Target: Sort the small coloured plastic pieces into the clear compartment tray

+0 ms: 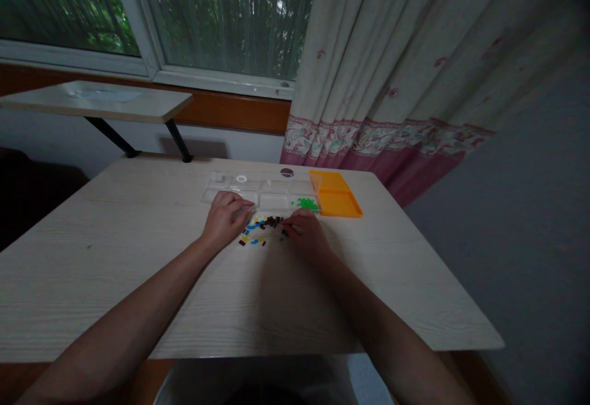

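A small scatter of brown, blue and yellow building bricks lies on the table, in front of a clear compartment tray. My left hand is at the tray's front left edge, its fingers loosely curved and apart, with no held thing visible. On the other side of the bricks, my right hand reaches in with thumb and fingertips pinched together at the brown ones. What sits in that pinch is too small to make out. Green bricks fill part of the tray's front right compartment.
An open orange case lies against the tray's right end. Behind the tray is a dark round object. A raised shelf on black legs stands at the table's back left. A patterned curtain hangs behind the table.
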A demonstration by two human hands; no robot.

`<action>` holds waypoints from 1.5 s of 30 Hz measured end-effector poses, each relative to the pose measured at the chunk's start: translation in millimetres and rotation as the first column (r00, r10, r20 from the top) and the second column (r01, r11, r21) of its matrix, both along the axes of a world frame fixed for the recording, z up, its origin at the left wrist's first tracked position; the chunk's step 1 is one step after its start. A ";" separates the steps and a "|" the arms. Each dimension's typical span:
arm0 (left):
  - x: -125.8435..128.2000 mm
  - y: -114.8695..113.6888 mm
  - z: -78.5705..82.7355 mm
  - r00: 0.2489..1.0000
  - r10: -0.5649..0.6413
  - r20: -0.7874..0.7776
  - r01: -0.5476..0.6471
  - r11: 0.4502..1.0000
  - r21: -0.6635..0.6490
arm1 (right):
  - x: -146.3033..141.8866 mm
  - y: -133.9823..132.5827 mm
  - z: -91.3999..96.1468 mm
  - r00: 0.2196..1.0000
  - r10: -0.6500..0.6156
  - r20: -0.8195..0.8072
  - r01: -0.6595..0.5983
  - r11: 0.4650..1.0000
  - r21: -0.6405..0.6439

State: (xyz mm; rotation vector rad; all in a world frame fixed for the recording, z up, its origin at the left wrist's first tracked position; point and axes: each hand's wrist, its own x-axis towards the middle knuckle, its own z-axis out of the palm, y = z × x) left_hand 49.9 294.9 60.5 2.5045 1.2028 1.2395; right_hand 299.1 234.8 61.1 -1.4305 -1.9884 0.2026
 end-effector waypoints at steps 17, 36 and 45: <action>12.5 -15.7 5.3 0.914 -0.376 -0.153 0.374 0.926 -0.047 | -5.7 -1.3 -2.5 0.960 0.114 -0.256 -0.120 0.993 -0.008; 15.4 -16.0 2.0 0.894 -0.406 -0.189 0.407 0.913 -0.039 | -5.8 -1.6 -4.7 0.949 0.180 -0.259 -0.200 0.978 -0.054; 16.2 -17.6 3.1 0.888 -0.420 -0.186 0.421 0.906 -0.031 | -5.2 0.6 -6.1 0.952 0.198 -0.232 -0.219 0.974 -0.067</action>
